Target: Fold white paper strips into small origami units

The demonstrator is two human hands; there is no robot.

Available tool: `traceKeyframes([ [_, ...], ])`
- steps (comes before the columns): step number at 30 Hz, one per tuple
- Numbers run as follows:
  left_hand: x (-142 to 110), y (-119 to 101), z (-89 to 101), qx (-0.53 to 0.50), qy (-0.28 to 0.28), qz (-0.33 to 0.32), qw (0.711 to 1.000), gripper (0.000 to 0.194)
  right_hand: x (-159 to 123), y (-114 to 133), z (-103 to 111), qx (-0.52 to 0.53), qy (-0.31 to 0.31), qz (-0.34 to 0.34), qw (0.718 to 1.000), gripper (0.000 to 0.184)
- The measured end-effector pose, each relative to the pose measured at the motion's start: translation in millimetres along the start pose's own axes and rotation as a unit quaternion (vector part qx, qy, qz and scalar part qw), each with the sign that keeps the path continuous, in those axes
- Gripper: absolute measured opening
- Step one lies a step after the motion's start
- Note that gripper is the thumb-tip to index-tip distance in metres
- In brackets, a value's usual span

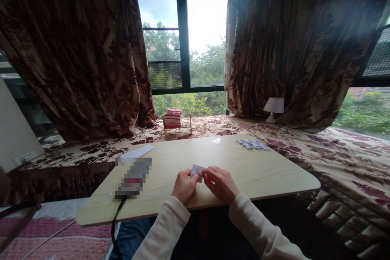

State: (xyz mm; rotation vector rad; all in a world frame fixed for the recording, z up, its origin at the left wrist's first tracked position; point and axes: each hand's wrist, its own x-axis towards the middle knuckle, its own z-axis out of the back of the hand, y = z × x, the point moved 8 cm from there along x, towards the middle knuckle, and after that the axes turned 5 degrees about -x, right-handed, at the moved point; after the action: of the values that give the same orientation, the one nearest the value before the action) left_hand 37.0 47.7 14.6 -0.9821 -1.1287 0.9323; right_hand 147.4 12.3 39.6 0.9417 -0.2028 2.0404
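A small piece of folded white paper [197, 169] is held between my two hands, just above the near half of the table [170, 195]. My left hand [184, 186] pinches its left side. The fingers of my right hand [219, 183] close on its right edge, and the fingertips partly hide the folds. Several small folded papers [252, 144] lie in a pile at the table's far right. A flat white sheet [138, 151] rests at the far left. Near the far edge is a small white paper piece [216, 141].
Left of my hands lies a blurred dark device [134, 178] with a black cable [114, 227] running off the table. Beyond the table, a small rack [178, 129] holds folded striped cloths [173, 118]. A white lamp [273, 107] stands on the patterned window seat [304, 146].
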Motion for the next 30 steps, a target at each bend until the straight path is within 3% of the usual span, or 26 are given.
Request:
traceKeyframes([
  [6, 1.5, 5.4, -2.8, 0.0, 0.022, 0.0, 1.0, 0.017, -1.6, 0.5, -0.2, -0.006, -0.002, 0.006, 1.0, 0.014],
  [30, 0.3, 1.1, -1.2, 0.003, 0.009, -0.001, 1.0, 0.024, -2.2, 1.2, 2.8, -0.011, -0.028, 0.028, 0.999, 0.017],
])
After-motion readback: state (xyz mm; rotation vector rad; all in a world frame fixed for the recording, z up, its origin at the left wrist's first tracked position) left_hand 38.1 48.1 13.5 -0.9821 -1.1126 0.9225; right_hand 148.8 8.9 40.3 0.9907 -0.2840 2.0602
